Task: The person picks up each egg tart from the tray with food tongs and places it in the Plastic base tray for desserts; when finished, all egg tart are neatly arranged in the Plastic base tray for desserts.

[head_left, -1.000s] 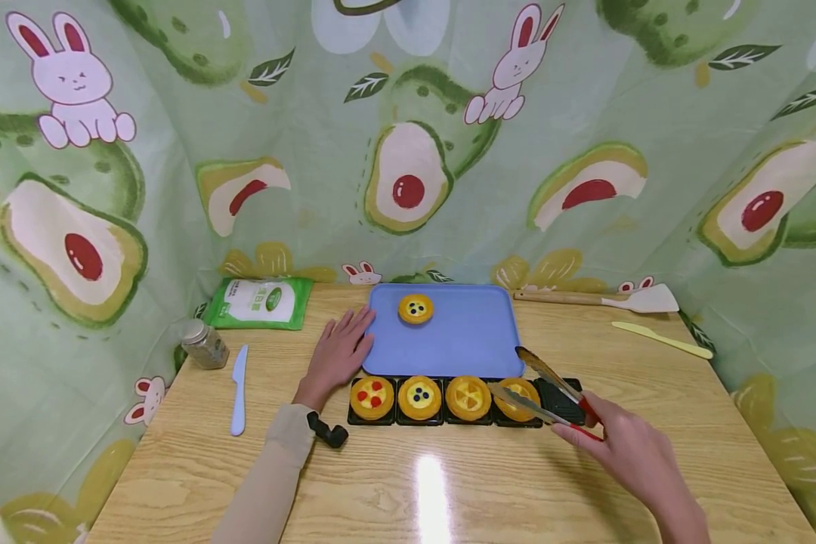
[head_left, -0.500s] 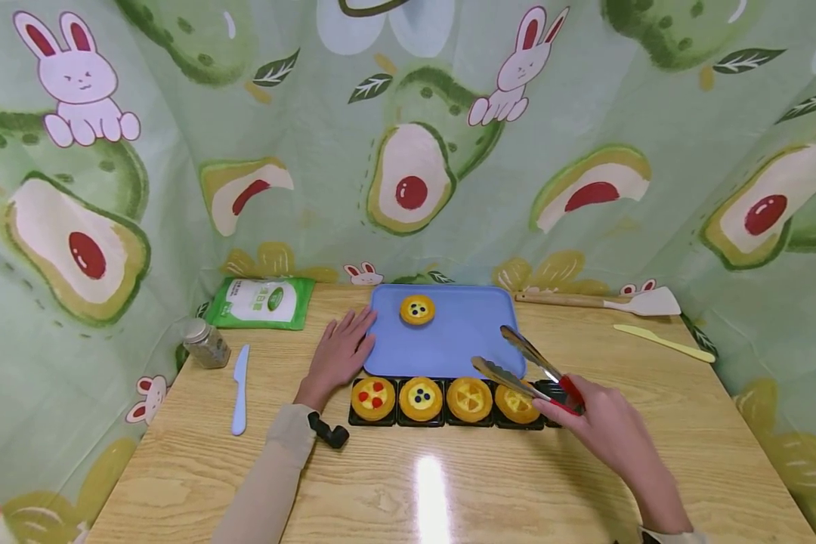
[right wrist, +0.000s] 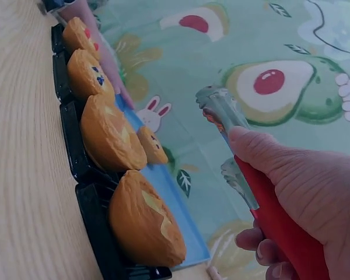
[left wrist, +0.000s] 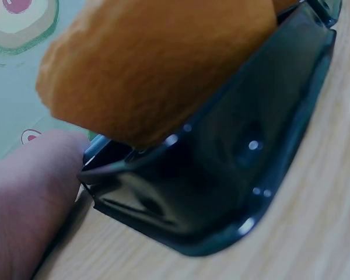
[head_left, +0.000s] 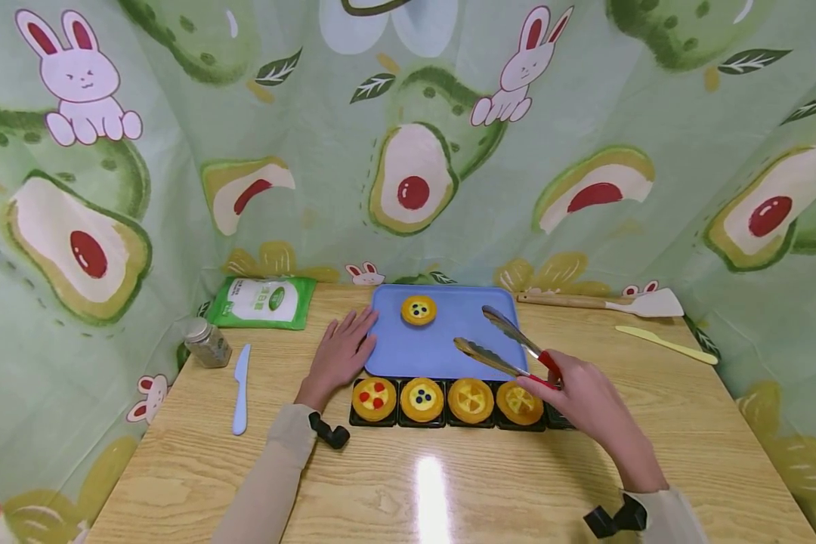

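Note:
My right hand grips red-handled metal tongs, whose spread arms hang over the right part of the blue tray with nothing between them. On the tray's far left sits one egg tart with blue berries. My left hand lies flat, fingers spread, at the tray's left edge. In front of the tray runs a row of black plastic cups. They bear a red-topped tart, a blueberry tart and two yellow-topped tarts; the rightmost cup is partly hidden by my right hand.
To the left are a green-and-white packet, a glass jar and a blue plastic knife. A white spatula with a wooden handle and a yellow knife lie at the right. A patterned curtain closes off the back.
The tongs in my right hand have moved left and away from me, from above the rightmost tart to over the tray. My left hand stays where it was.

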Available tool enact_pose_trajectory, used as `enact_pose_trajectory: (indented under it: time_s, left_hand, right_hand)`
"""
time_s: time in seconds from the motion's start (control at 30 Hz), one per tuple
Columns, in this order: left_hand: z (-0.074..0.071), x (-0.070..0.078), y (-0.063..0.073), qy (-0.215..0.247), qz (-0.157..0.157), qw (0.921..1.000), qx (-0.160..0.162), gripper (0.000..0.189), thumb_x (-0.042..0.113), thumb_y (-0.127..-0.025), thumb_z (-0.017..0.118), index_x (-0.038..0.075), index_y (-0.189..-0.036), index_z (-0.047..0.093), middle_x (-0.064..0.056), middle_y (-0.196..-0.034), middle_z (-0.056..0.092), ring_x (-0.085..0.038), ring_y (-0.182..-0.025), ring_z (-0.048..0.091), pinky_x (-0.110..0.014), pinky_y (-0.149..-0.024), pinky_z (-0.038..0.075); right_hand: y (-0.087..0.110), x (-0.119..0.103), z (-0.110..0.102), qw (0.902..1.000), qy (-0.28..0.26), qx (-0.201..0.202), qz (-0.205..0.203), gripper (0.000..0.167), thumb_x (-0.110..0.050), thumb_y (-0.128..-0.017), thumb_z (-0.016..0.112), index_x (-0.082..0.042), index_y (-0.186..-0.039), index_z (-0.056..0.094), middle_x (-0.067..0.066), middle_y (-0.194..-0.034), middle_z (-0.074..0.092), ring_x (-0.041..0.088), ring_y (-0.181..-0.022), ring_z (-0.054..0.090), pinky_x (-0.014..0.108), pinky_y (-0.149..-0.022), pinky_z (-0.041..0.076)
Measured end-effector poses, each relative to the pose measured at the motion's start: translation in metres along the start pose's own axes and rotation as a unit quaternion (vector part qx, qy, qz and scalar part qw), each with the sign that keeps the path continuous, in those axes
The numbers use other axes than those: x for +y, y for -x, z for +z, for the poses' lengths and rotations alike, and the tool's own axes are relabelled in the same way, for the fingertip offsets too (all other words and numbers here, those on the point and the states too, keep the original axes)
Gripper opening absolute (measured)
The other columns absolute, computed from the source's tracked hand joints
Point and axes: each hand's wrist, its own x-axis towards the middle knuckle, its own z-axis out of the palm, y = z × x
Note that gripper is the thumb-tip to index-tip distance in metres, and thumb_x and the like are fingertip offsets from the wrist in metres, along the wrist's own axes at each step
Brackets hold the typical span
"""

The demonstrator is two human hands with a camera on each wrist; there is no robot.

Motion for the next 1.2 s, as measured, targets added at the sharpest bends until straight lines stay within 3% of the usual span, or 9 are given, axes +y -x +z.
enact_pose_trajectory:
  time_s: [0.33,0.57,0.93,1.2]
  left_hand:
    - [0.001,-0.002,0.002,0.002,-0.005,1.0,-0.003,0.06,0.049,-0.112,0.034,0.027,-0.167,0.027,0.007,-0.173,0.022,-0.029,-0.161,0.017,-0.058,-0.128,0.009]
    - [0.0,-0.001,0.0,0.002,-0.003,1.0,-0.003,0.06,0.05,-0.112,0.033,0.027,-0.167,0.027,0.006,-0.173,0.023,-0.028,-0.161,0.017,-0.057,-0.128,0.01]
    - [-0.003,-0.001,-0.001,-0.001,-0.005,1.0,-0.001,0.059,0.049,-0.112,0.033,0.027,-0.167,0.027,0.006,-0.173,0.023,-0.028,-0.161,0.017,-0.057,-0.128,0.01]
    - [-0.001,-0.001,-0.001,0.002,0.0,1.0,0.001,0.06,0.05,-0.112,0.033,0.026,-0.167,0.028,0.006,-0.172,0.023,-0.028,-0.161,0.017,-0.058,-0.128,0.011]
  right_hand:
    - [-0.043,-0.004,0.018,0.9984,0.002,-0.036,-0.043,0.05,-0.061,-0.09,0.074,-0.014,-0.088,0.058,-0.003,-0.067,0.047,0.012,-0.055,0.043,0.028,-0.047,0.032]
    - [-0.073,-0.003,0.03,0.9971,0.006,-0.054,-0.054,0.06,-0.068,-0.09,0.07,-0.013,-0.076,0.049,-0.002,-0.062,0.035,0.014,-0.052,0.035,0.03,-0.049,0.027]
    - [-0.115,-0.007,0.047,0.9944,0.012,-0.085,-0.062,0.063,-0.062,-0.086,0.078,-0.006,-0.077,0.051,-0.003,-0.063,0.029,0.013,-0.053,0.03,0.03,-0.051,0.023]
    - [-0.133,-0.012,0.064,0.9879,0.046,-0.136,-0.057,0.062,-0.063,-0.089,0.074,-0.002,-0.092,0.062,0.001,-0.067,0.045,0.017,-0.056,0.044,0.03,-0.05,0.033]
